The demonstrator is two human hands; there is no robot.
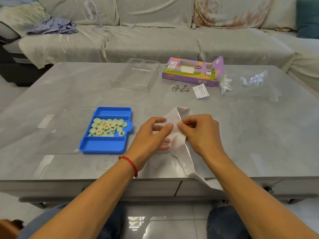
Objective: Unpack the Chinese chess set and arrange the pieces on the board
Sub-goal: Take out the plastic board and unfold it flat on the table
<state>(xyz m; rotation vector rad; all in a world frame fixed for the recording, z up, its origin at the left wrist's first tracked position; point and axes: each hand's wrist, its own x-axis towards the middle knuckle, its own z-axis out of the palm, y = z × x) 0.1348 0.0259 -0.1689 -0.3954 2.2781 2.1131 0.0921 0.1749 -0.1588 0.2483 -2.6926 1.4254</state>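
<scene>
Both hands are working on the folded board sheet [179,135], a pale, thin sheet held just above the near edge of the table [69,94]. The right hand [200,133] is pinching the sheet's upper fold between thumb and curled fingers. The left hand [151,135] is meeting it from the other side, its fingers bent against the sheet, though whether they are really gripping it or only steadying it is hard to tell. Below the pinch, the rest of the sheet is trailing down and toward the person, past the table edge.

Judging by this, the step in hand is unfolding the board; no pieces are set out yet. The chess pieces [107,127] are lying heaped in the middle compartment of the blue tray [101,145], just to the left of the left hand. Well beyond the grip are lying the clear lid [136,75], the purple box [191,71], two metal ring puzzles [179,87], a leaflet [201,91] and crumpled plastic wrap [255,83].

The next move probably calls for drawing the two hands apart to open the folds, then laying the sheet flat on the bare table right of the tray, smoothing creases so the pieces sit level.
</scene>
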